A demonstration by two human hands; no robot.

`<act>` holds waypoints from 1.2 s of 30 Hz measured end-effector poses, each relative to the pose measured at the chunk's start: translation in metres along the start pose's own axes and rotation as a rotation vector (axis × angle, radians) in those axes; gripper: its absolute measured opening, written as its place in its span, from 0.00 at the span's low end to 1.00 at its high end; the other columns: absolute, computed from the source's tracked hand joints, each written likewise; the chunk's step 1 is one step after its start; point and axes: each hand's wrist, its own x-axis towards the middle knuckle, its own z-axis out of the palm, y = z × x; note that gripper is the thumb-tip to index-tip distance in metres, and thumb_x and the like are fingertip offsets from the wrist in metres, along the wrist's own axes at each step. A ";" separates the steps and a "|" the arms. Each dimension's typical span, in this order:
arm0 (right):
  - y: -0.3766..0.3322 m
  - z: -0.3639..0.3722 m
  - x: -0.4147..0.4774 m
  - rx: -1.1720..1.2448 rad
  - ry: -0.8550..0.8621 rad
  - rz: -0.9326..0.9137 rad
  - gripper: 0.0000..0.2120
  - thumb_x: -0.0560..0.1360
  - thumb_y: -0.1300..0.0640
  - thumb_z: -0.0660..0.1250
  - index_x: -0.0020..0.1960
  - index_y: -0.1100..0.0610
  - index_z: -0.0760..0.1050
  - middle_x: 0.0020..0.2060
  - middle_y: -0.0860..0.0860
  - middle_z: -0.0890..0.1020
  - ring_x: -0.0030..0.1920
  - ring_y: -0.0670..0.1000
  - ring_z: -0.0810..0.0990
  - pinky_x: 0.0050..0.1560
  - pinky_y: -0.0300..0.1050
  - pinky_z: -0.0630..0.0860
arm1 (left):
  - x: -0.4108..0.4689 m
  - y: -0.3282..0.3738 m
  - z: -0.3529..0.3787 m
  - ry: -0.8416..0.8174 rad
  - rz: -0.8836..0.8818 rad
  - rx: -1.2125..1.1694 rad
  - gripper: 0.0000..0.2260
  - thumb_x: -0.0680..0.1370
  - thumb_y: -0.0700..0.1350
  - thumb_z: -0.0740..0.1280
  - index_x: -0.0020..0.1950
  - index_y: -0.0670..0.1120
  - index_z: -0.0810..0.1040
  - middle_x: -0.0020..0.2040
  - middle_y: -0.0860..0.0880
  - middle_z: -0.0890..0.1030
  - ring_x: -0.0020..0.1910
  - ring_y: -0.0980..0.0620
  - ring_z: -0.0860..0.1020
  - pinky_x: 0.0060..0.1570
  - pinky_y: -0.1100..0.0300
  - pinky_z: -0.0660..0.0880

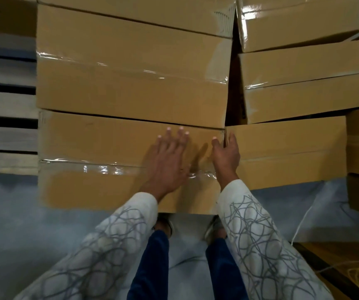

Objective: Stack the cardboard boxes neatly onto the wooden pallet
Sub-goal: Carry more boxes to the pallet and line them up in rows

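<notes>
Box [100, 146] bears the flat, spread left hand [167, 161] near its right edge. The right hand [226, 154], fingers straight, touches that edge, where a neighbour [293, 152] abuts; behind, a gap [233, 100] opens.

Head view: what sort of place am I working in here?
Probably a warehouse or storeroom loading spot: taped cardboard boxes stacked in tiers, wooden pallet slats showing at the left, and a plain grey floor underfoot.

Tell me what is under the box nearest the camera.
Feet and grey floor show beneath its near edge; the box hides whatever supports it.
</notes>
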 end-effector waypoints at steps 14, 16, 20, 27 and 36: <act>0.045 -0.016 0.011 0.245 -0.151 0.193 0.26 0.81 0.51 0.67 0.78 0.50 0.70 0.73 0.49 0.76 0.71 0.55 0.75 0.71 0.58 0.73 | 0.069 0.058 0.017 -0.199 0.105 0.308 0.33 0.85 0.60 0.47 0.85 0.47 0.40 0.85 0.49 0.39 0.83 0.42 0.37 0.79 0.36 0.44; 0.047 -0.017 0.007 0.215 -0.162 0.187 0.26 0.81 0.51 0.67 0.79 0.50 0.69 0.73 0.50 0.75 0.71 0.55 0.74 0.71 0.55 0.73 | 0.071 0.058 0.015 -0.203 0.109 0.311 0.33 0.84 0.61 0.47 0.85 0.47 0.40 0.85 0.49 0.39 0.83 0.42 0.38 0.79 0.35 0.45; 0.052 -0.016 -0.004 0.215 -0.168 0.199 0.27 0.82 0.51 0.67 0.79 0.50 0.68 0.74 0.51 0.75 0.71 0.55 0.74 0.71 0.54 0.72 | 0.071 0.057 0.016 -0.201 0.113 0.319 0.37 0.84 0.63 0.49 0.84 0.47 0.36 0.84 0.48 0.38 0.83 0.41 0.37 0.79 0.35 0.45; 0.071 -0.023 -0.031 0.152 -0.192 0.219 0.25 0.82 0.49 0.66 0.79 0.47 0.68 0.71 0.49 0.77 0.68 0.55 0.76 0.66 0.50 0.73 | 0.072 0.058 0.016 -0.200 0.114 0.379 0.40 0.82 0.62 0.56 0.84 0.49 0.36 0.84 0.49 0.37 0.83 0.41 0.38 0.78 0.34 0.43; 0.052 -0.075 -0.041 0.069 -0.215 0.001 0.28 0.81 0.46 0.69 0.79 0.44 0.66 0.76 0.48 0.71 0.76 0.54 0.69 0.75 0.54 0.67 | 0.009 0.101 -0.010 -0.112 -0.140 0.054 0.35 0.82 0.59 0.56 0.85 0.50 0.47 0.84 0.42 0.50 0.83 0.39 0.46 0.79 0.35 0.44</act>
